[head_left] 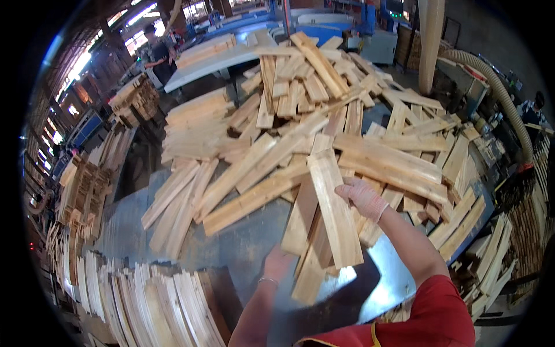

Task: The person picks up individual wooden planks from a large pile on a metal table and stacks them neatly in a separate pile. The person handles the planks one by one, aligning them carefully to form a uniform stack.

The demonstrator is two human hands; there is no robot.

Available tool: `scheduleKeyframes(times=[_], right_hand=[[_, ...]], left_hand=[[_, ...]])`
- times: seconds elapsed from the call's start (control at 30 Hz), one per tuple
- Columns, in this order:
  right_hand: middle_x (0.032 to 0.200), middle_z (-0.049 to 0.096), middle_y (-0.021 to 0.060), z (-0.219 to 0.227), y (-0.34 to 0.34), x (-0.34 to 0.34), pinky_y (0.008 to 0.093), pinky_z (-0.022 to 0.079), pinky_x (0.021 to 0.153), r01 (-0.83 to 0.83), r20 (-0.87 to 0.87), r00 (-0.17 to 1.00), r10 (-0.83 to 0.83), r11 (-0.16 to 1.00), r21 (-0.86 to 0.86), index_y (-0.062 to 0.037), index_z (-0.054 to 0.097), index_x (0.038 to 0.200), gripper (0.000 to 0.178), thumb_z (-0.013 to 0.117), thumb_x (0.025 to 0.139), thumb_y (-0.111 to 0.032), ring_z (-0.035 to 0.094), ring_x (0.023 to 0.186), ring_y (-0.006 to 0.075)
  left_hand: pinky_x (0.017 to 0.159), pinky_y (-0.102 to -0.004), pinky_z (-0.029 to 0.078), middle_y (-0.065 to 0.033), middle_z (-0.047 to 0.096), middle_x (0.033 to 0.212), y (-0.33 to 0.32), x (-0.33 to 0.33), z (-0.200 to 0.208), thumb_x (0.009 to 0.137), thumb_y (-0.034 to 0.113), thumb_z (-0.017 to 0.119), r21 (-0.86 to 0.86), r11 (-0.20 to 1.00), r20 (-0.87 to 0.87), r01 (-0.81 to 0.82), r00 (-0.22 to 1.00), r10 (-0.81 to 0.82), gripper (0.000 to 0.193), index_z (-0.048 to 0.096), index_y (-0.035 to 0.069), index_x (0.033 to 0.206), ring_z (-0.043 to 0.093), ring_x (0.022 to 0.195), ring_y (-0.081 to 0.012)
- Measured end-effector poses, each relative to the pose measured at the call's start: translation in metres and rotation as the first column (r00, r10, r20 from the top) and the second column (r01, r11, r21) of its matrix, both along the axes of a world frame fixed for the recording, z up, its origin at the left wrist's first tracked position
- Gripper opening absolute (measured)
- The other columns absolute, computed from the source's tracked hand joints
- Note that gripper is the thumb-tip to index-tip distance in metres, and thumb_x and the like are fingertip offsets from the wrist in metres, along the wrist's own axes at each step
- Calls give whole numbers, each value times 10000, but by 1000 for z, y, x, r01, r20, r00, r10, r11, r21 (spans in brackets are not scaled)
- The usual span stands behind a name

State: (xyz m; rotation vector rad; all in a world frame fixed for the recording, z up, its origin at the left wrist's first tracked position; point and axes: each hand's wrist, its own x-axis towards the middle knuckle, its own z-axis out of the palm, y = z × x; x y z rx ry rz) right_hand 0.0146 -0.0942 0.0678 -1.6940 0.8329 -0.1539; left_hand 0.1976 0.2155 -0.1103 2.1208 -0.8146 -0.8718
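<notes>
My right hand (364,198), in a pale knit glove, is closed on the right edge of a light wooden board (335,209). The board lies lengthwise toward me, raised over other pieces. My left hand (278,264), with a band at its wrist, is at the lower left corner of a second wooden board (300,222); its fingers are partly hidden and blurred. Below the held board, another wooden board (311,280) sticks out toward me. Behind both hands rises a large loose pile of wooden boards (312,87).
The grey metal table (225,251) carries the pile. A row of upright boards (144,301) stands at the near left, and stacked boards (196,124) lie farther left. A ribbed hose (503,75) hangs at the right. One person (159,55) stands far left, another (532,110) far right.
</notes>
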Motion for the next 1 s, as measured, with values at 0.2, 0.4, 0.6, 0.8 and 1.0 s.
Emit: scheduleKeyframes(times=[0.2, 0.4, 0.6, 0.8, 1.0], right_hand=[[1208, 704, 234, -68, 84, -42, 388, 543, 962, 161, 65, 986, -155, 983, -85, 54, 471, 1515, 855, 791, 851, -380, 693, 1119, 329], [1675, 332, 239, -126, 234, -66, 457, 416, 1208, 50, -301, 929, -214, 880, -473, -166, 340, 1648, 1065, 835, 725, -356, 433, 1479, 438], [1610, 431, 230, -110, 249, -115, 447, 437, 1192, 261, -71, 946, -315, 875, -407, -140, 492, 1566, 935, 831, 719, -343, 487, 1431, 428], [1659, 392, 189, -57, 210, -207, 375, 437, 1159, 467, 403, 750, -524, 851, 239, -8, 311, 1662, 1023, 806, 821, -313, 525, 1400, 276], [1514, 557, 184, -30, 175, -351, 350, 495, 1095, 767, 321, 446, -835, 542, 343, -16, 368, 1651, 1058, 885, 743, -181, 573, 1321, 269]], left_hand=[[1018, -412, 530, -219, 721, 1284, 146, -60, 36, 947, 277, 699, 145, 988, -547, -51, 828, 123, 342, 751, 36, 1183, 684, 1195, -387], [1033, -423, 531, -210, 728, 1227, 263, -101, 34, 947, 314, 688, -15, 996, -58, 89, 994, -89, 403, 713, 33, 1235, 678, 1189, -387], [1081, -454, 501, -176, 685, 1327, 255, -84, 33, 895, 336, 745, 89, 986, 328, 138, 931, -160, 496, 692, 68, 1309, 654, 1219, -379], [1048, -467, 521, -216, 668, 1319, 184, -79, 45, 837, 245, 787, -182, 946, 454, 268, 876, -161, 507, 681, 22, 1280, 657, 1196, -396], [1120, -495, 472, -271, 572, 1448, 61, -105, 63, 753, 324, 870, 88, 969, 397, 231, 884, -247, 846, 539, -25, 1449, 569, 1343, -405]])
